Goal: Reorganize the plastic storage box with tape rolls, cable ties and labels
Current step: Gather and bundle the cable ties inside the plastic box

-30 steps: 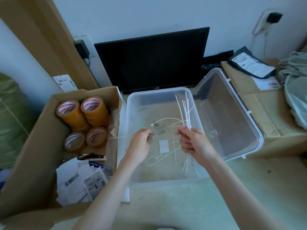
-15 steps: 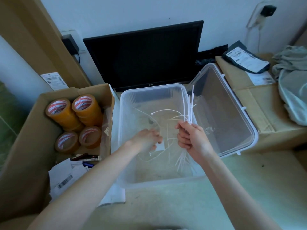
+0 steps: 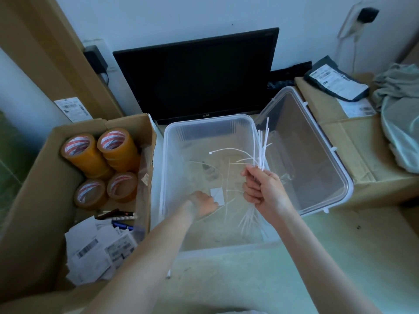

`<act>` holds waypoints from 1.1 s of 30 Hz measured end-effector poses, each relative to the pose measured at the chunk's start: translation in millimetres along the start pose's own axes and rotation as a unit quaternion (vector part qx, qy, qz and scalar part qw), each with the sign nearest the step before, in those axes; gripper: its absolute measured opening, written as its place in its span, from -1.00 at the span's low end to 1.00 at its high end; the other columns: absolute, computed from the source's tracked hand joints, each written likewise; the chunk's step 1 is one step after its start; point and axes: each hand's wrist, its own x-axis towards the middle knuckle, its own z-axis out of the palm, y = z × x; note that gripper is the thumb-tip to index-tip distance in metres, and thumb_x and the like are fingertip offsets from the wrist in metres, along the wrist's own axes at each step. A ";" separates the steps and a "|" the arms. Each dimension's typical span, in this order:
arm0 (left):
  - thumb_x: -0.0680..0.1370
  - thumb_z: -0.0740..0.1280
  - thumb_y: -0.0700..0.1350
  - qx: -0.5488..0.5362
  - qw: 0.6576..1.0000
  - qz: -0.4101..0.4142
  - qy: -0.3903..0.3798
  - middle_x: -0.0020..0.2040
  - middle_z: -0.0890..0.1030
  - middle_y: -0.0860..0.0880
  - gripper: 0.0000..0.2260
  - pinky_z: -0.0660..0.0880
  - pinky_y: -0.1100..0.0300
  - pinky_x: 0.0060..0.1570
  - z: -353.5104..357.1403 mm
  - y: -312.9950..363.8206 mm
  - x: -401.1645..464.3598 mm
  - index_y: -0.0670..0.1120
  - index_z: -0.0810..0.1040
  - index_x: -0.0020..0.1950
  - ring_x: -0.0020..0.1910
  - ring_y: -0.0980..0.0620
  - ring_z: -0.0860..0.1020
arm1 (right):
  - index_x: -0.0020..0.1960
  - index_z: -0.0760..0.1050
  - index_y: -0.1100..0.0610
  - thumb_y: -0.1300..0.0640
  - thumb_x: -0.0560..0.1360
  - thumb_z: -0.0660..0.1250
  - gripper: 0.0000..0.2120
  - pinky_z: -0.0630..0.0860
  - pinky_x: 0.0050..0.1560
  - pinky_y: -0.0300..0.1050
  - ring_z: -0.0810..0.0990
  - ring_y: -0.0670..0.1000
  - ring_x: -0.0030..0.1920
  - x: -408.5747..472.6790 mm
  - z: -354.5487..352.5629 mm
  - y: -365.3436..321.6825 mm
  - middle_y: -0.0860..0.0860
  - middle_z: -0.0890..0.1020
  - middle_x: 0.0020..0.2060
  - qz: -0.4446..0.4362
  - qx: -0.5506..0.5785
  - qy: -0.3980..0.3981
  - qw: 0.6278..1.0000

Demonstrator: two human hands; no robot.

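While clenched, right hand (image 3: 263, 189) around ties (image 3: 260, 146)

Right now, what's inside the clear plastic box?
Inside the plastic box: loose cable ties on the bottom, a small white label, and the left hand reaching down. What lies under that hand is covered.

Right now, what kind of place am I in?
Probably a home storage or parcel-packing corner: a cardboard box of tape rolls, shipping labels, and a monitor standing on the floor.

White cable ties (image 3: 261, 146), amber tape rolls (image 3: 99, 152)
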 end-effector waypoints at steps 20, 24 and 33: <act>0.56 0.30 -0.27 -0.492 0.720 -0.133 0.471 0.05 0.60 0.10 -0.83 0.38 0.39 0.14 -38.9 -46.0 -100.8 -0.07 0.66 0.00 0.07 0.22 0.52 | -0.21 0.43 0.18 0.17 0.64 0.13 -0.73 0.14 -0.57 -0.28 0.16 -0.09 -0.54 -4.6 3.8 -2.4 -0.04 0.23 -0.52 -0.080 0.027 0.033 0.996; 0.58 0.27 -0.29 -0.464 0.675 -0.169 0.548 -0.02 0.62 0.06 -0.83 0.41 0.44 0.03 -37.4 -43.3 -119.7 -0.09 0.61 0.02 0.00 0.29 0.54 | -0.22 0.42 0.16 0.15 0.64 0.12 -0.72 0.16 -0.56 -0.29 0.16 -0.10 -0.54 -6.5 8.1 -10.7 -0.04 0.22 -0.51 -0.091 0.034 0.021 0.995; 0.34 0.36 -0.50 -0.128 0.856 -0.041 0.499 0.04 0.57 -0.13 -0.57 0.56 0.20 -0.15 -48.9 -38.4 -123.4 -0.17 0.51 0.14 -0.11 -0.06 0.60 | -0.21 0.43 0.17 0.15 0.65 0.11 -0.72 0.18 -0.52 -0.25 0.18 -0.07 -0.53 -8.4 18.6 -33.3 -0.01 0.22 -0.50 -0.138 -0.006 0.020 0.990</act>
